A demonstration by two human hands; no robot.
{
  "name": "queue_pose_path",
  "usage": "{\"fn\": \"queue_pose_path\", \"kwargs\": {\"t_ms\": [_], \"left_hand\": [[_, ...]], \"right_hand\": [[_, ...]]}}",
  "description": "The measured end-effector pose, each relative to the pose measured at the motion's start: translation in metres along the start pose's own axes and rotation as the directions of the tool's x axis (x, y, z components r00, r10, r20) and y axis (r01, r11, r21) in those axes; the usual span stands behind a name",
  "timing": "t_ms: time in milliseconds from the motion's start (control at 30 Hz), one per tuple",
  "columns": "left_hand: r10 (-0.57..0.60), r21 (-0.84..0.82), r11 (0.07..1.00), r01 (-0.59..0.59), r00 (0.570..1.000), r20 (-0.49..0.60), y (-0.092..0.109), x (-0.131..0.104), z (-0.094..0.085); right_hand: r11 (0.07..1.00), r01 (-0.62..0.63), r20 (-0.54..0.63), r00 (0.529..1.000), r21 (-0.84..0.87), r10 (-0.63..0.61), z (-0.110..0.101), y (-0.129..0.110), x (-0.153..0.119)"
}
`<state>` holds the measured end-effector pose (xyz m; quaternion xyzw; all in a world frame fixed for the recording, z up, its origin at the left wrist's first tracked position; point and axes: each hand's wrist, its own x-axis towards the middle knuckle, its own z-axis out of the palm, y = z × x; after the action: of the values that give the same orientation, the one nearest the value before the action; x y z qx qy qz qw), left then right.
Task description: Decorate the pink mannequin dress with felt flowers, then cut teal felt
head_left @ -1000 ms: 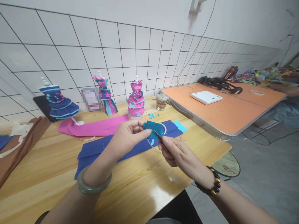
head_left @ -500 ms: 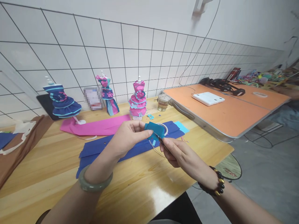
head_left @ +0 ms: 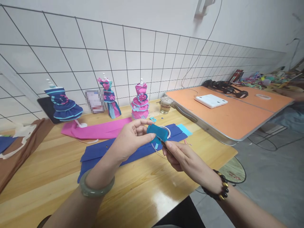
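Observation:
My left hand (head_left: 133, 139) pinches a small folded piece of teal crepe paper (head_left: 156, 130) between thumb and fingers. Against its lower right edge, my right hand (head_left: 181, 155) grips a slim dark metal tool (head_left: 162, 140); the fingers cover most of it, so I cannot tell whether it is scissors or tweezers. Behind the teal piece shows a white tape roll (head_left: 168, 130), partly hidden. A long dark blue crepe paper strip (head_left: 99, 155) lies under my hands, with a light blue scrap (head_left: 156, 146) on it.
Three small dress forms stand along the wall: a blue dress (head_left: 65, 106), a pink and blue dress (head_left: 109, 98), a pink dress (head_left: 140, 106). A pink strip (head_left: 106, 126) lies before them. A lidded glass (head_left: 165, 106) stands near the orange table (head_left: 213, 120).
Both hands stay nearly in place on the teal piece and the tool. The teal piece has tilted slightly, and the camera view has shifted a little.

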<state>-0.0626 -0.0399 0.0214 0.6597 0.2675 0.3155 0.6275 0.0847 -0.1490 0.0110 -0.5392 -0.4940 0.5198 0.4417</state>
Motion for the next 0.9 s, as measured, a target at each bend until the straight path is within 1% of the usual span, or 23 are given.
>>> {"fn": "queue_pose_path", "kwargs": {"t_ms": [200, 333, 733, 900], "left_hand": [[0.024, 0.022, 0.999, -0.023, 1.000, -0.009, 0.0013, -0.0001, 0.0024], [0.032, 0.000, 0.999, -0.032, 0.999, -0.002, 0.0007, 0.0006, 0.0027], [0.034, -0.008, 0.999, -0.034, 0.999, -0.003, -0.0028, 0.0009, 0.0018], [0.029, 0.014, 0.999, -0.029, 1.000, -0.004, -0.0015, 0.0013, 0.0022]], "right_hand": [[1.000, 0.001, -0.004, 1.000, 0.002, -0.001, -0.0002, 0.0005, -0.0005], [1.000, -0.004, -0.004, 1.000, 0.003, 0.004, 0.0001, 0.0011, -0.0003], [1.000, -0.002, -0.017, 1.000, 0.000, 0.002, -0.0012, 0.0024, -0.0010], [1.000, 0.001, -0.017, 1.000, -0.003, -0.001, -0.0016, 0.0039, 0.0003]]}}
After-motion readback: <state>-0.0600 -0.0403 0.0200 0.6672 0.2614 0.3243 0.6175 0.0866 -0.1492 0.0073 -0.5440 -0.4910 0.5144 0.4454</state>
